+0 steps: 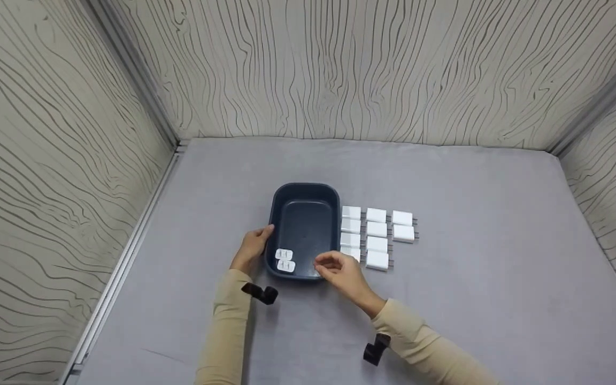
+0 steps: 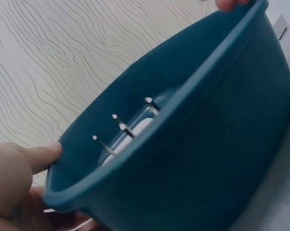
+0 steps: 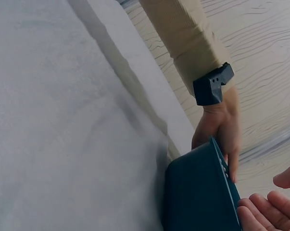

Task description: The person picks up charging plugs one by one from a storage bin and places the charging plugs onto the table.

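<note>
A dark blue plastic bin [image 1: 308, 193] stands on the grey tabletop. My left hand [image 1: 253, 247] grips its left wall, thumb over the rim and the other fingers outside, as the left wrist view also shows. Two white plug chargers [image 1: 285, 260] lie inside at the near left corner; their metal prongs [image 2: 125, 129] point up in the left wrist view. Over the bin's near right corner hovers my right hand [image 1: 341, 274], fingers loosely bent. Between its thumb and fingertips [image 3: 274, 207] there is a gap with nothing in it.
Along the bin's right side several white plug chargers [image 1: 377, 230] lie in three columns, prongs to the right. The first column sits right against the bin's wall. Wood-patterned panels [image 1: 340, 69] enclose the table at the back and sides. A black wrist mount [image 1: 376, 349] hangs below each sleeve.
</note>
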### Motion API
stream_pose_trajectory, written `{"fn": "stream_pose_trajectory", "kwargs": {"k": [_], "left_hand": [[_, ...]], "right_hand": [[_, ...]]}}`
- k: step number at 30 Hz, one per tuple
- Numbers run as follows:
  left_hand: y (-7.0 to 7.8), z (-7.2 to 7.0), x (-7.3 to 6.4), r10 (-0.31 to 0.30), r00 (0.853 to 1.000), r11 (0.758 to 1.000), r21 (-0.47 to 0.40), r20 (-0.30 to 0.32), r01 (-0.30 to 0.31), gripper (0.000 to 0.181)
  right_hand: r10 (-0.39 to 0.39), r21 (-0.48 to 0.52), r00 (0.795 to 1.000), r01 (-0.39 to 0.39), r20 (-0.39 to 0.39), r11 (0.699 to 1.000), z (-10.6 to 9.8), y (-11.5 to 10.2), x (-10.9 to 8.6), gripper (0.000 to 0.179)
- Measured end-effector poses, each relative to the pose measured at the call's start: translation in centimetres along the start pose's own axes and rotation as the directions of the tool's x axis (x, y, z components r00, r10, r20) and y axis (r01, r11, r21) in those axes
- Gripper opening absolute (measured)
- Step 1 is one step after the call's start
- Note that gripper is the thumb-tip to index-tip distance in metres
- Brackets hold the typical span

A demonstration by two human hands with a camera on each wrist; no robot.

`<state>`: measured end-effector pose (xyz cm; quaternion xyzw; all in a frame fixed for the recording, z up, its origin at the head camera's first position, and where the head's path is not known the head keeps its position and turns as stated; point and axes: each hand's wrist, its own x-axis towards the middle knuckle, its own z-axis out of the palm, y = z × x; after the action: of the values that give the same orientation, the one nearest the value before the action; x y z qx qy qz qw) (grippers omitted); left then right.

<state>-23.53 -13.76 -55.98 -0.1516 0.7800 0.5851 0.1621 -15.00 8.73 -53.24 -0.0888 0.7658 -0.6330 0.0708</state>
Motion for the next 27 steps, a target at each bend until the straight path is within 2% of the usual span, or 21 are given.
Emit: {"fn": "stream_pose_trajectory", "kwargs": {"k": [7,19,27], "left_hand": [[0.1,0.2,0.1,-0.006,1.0,0.999,-0.046,-0.019,0.005,0.055],[0.0,0.1,0.2,-0.039,0.999,0.999,-0.033,-0.005,0.038,0.057],[0.1,0.2,0.0,-0.018,1.0,1.0,-0.018,-0.015,0.018,0.055]], "right_hand": [[-0.058,-0.059,0.998,0.059,0.026,0.997,1.5,0.0,0.7,0.019],[-0.116,-0.12,0.992,0.12,0.04,0.985,3.3,0.5,2.2,0.019],[-0.08,-0.174,0.996,0.085,0.033,0.981,4.1,0.8,2.9,0.021]]}}
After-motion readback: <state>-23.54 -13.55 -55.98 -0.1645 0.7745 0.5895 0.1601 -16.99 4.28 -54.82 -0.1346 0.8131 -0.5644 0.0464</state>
